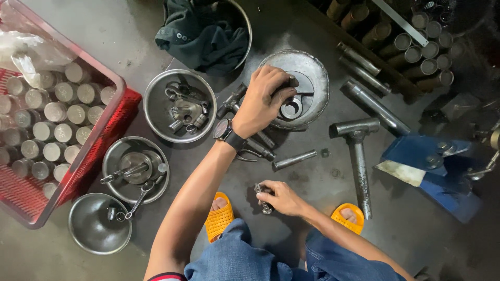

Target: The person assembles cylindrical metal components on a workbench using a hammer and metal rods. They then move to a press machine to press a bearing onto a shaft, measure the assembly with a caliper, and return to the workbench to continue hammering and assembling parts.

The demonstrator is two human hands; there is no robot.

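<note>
Left hand (263, 99) reaching into the round metal pan (312, 67) and closing fingers on a dark ring part (291, 107) near its front rim, right hand (281, 198) pinching a small metal fitting (262, 195) low over the floor (291, 229) between orange sandals (219, 218), hammer (357, 151) lying well apart to the right, steel bowls (156, 104) crowding the left side beside the red crate (112, 122)

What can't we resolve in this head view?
- Part under the left hand in the round metal tray: fingers cover it.
- Small metal piece in the right hand: mostly enclosed, shape unclear.
- Bowl under the dark cloth: contents hidden.
- Blue tool: cut off by the right edge.
- Red crate: cut off at the left edge.
</note>
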